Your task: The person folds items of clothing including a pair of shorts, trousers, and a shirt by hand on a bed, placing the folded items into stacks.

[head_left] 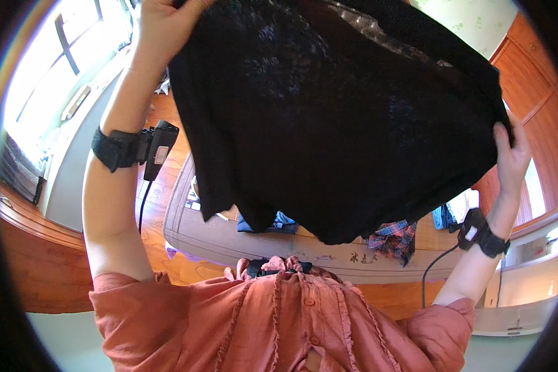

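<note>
A black cloth garment [335, 130] hangs spread between my raised hands and fills the upper middle of the view. At its upper left edge my left hand [174, 18] grips the cloth; some of its fingers are cut off by the top of the picture. My right hand [512, 144] pinches the garment's right edge between thumb and fingers. A light, partly see-through strip shows near the garment's top. Below its hem, a red and blue plaid cloth [393, 239] and folded blue clothing [265, 222] lie on a bed-like surface, partly hidden.
The surface has a beige mat [214, 237] with a dark border marking. More blue and white clothes [462, 204] lie at its right. A bright window [51, 60] is at the left, wooden cabinet doors [525, 88] at the right. Straps with cabled devices circle both forearms.
</note>
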Motion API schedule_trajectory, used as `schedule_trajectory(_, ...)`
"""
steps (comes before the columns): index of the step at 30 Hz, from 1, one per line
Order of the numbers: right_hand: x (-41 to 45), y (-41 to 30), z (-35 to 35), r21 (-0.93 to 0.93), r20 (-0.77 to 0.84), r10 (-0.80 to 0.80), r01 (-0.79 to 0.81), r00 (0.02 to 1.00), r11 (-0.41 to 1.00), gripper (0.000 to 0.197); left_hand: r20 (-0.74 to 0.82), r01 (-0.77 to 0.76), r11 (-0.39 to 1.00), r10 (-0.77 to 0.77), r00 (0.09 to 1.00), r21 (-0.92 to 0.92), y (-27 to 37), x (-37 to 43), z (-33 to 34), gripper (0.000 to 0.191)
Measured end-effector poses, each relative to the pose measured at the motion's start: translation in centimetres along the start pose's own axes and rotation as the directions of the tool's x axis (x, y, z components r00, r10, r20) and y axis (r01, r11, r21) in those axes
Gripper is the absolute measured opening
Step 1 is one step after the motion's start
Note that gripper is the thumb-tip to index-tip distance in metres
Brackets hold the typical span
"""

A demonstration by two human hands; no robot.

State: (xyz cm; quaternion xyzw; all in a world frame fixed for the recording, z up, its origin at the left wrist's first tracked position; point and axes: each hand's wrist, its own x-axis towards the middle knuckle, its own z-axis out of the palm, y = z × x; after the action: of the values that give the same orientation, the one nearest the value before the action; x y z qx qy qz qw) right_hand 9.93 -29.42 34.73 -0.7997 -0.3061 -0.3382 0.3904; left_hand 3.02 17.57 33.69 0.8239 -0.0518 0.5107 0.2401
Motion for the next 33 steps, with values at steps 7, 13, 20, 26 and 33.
schedule_trajectory(7,-5.3,8.2,2.4,0.065,0.337,0.259,-0.297,0.905,0.953,0.015,0.185,-0.233,0.970,0.217,0.959,0.068,-1.2,-1.7,1.7,0.014)
schedule_trajectory(13,-5.3,9.2,3.7,0.408,0.422,0.413,-0.576,0.807,0.708,0.015,0.169,-0.038,0.978,0.002,0.986,0.207,-0.7,-1.4,-0.1,0.014)
schedule_trajectory(20,-6.6,6.1,4.1,0.280,0.286,0.262,-0.342,0.922,0.897,0.016,0.399,0.150,0.966,-0.224,0.889,0.209,-2.5,-6.8,-0.3,0.010)
schedule_trajectory(26,-8.2,-0.2,-1.0,0.617,0.148,-0.156,0.032,0.977,0.786,0.007,0.201,0.503,0.831,-0.464,0.863,-0.237,-0.6,-9.0,-3.8,0.009)
schedule_trajectory(33,-5.0,-5.5,6.5,0.821,0.375,-0.406,-0.096,0.833,0.562,0.010,0.392,0.133,0.788,0.146,0.908,-0.601,8.8,-8.4,3.1,0.021)
